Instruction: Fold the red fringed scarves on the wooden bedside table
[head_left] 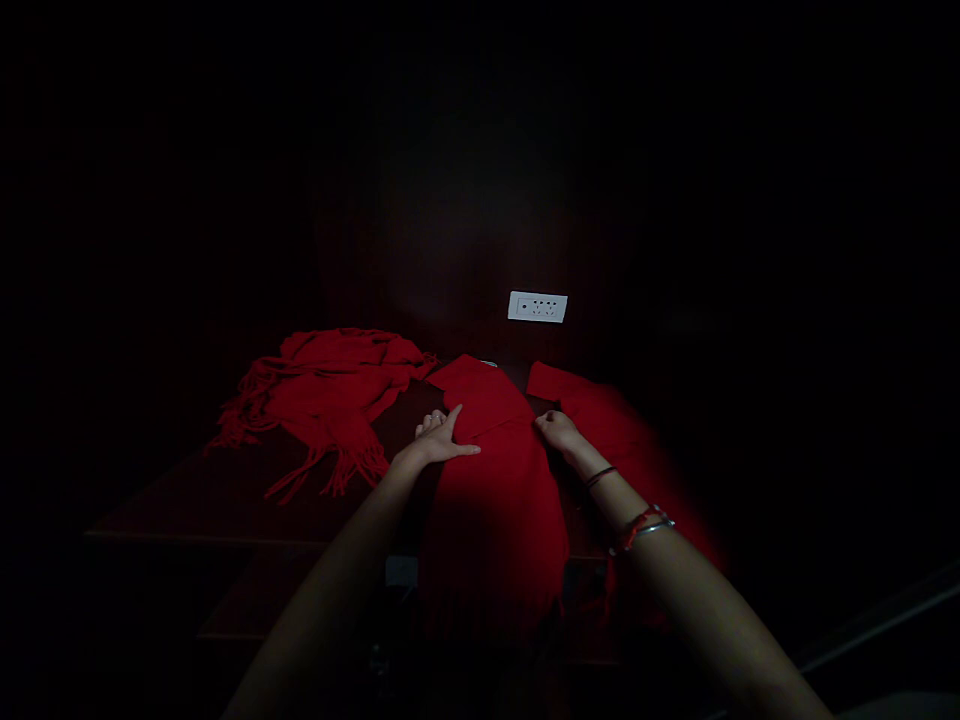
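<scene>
A red scarf point(499, 490) lies lengthwise before me, its far end folded over and its fringed near end hanging past the table's front edge. My left hand point(444, 438) rests at the scarf's left side, thumb and fingers spread, the thumb on the cloth. At the opposite side my right hand point(557, 428) is closed, its fingertips pinching the scarf's right edge near the fold. Bracelets circle the right forearm. Just right of that hand lies a second red scarf point(611, 420), partly hidden by my arm.
A loose heap of red fringed scarves point(330, 375) lies on the left of the dark table point(187, 510). A white socket panel point(538, 307) is set in the dark wall behind. Below the tabletop is a lower shelf point(255, 600). The surroundings are very dark.
</scene>
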